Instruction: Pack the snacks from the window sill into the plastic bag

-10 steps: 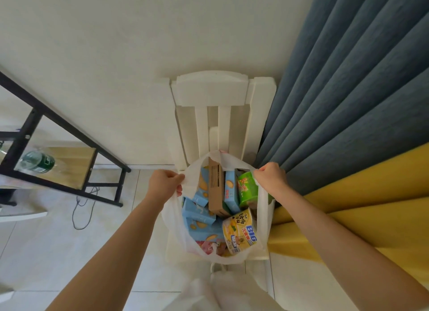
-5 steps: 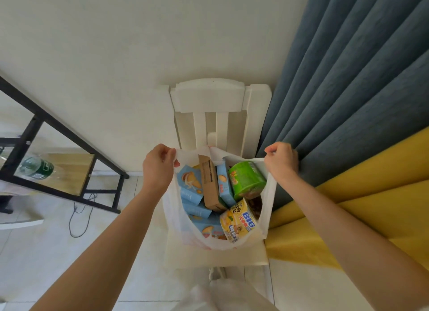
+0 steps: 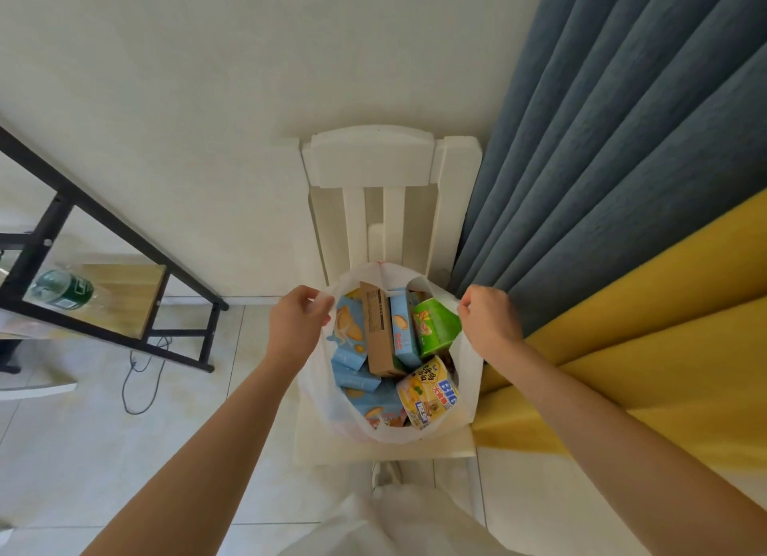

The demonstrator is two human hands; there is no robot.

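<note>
Thin white plastic bag (image 3: 467, 383) of boxed and tubbed snacks (image 3: 396, 348) sits on white slatted wooden chair (image 3: 373, 161); left hand (image 3: 296, 327) and right hand (image 3: 489, 323) pinch opposite rim edges, fingers curled, presumably holding mouth open to check contents.

Head camera, looking steeply down, close above chair (image 3: 386, 452).

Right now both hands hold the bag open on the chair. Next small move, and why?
Probably bring the left hand and right hand together to close the plastic bag. Each grips one side of its mouth, the snacks already fill it, and it sits on the white chair.
</note>
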